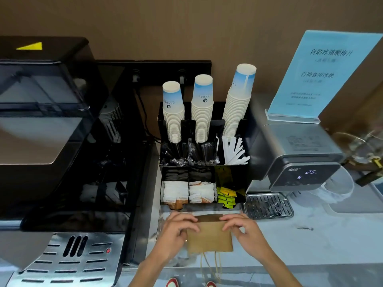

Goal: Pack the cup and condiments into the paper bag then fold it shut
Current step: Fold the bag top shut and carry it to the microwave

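Both hands at near edge of surface. Left hand pinching left side of paper bag; bag flat, handles dangling over edge. Right hand pinching right side.

Risk: bag looks flat, nothing visibly inside; folding now would shut it unpacked. Thin paper may tear if mouth pulled hard.

Around: coffee machine at left; organiser just behind bag holds cup stacks, sachets, stirrers; water dispenser at right. Reach to cups passes over sachets.
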{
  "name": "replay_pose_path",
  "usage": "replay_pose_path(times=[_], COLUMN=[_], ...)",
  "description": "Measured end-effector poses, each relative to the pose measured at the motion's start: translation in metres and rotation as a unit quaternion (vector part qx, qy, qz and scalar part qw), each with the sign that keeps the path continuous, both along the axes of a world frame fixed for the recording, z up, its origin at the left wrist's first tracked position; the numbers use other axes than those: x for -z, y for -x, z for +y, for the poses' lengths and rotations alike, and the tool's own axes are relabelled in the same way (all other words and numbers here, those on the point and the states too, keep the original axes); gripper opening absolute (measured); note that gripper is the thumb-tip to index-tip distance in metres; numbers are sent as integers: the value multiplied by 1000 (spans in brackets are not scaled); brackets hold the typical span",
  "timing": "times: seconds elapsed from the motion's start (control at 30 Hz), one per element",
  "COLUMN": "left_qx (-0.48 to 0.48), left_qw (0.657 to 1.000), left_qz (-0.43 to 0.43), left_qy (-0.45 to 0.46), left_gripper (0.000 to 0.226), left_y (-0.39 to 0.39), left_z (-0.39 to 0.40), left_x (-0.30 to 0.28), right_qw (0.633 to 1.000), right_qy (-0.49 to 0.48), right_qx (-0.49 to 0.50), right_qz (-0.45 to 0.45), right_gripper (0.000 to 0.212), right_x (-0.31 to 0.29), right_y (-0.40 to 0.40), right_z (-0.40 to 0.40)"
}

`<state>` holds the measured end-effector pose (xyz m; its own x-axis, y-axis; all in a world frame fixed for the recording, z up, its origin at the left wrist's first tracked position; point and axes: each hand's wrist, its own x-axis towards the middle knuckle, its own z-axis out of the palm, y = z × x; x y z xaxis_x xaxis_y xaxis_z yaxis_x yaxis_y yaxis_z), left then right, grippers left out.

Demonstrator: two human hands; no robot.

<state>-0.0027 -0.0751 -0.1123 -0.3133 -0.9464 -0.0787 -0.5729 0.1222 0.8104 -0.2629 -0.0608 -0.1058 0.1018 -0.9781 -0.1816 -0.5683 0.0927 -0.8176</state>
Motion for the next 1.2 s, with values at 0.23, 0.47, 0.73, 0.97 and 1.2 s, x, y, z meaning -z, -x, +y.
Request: replay_pose_path(times=[0.23, 0.47, 0.73, 0.97, 1.2], left_qx=[64, 37, -37, -116, -91], left_qw=[995, 983, 989, 965, 980], left_qz=[-69, -177, -128, 77, 84], left_qy=[-42, -29, -58, -223, -153], left_gripper=[31, 20, 22, 44, 59], left_y=[27, 35, 23, 9, 22], left_z=[-1, -11, -6, -2, -13], left_x=[-16, -10, 0, 48, -27], right_qw=[983, 943, 991, 978, 972], right_qy=[-10, 27, -95, -120, -52], right_qx=[-91, -145, 56, 169, 226], right_qz=[158, 297, 69, -18, -39], right_gripper=[32, 31, 26, 47, 39], right_x=[-15, -8, 1, 18, -17], right_y=[-23, -45, -23, -29, -23], right_z=[-10, -26, -12, 13, 18])
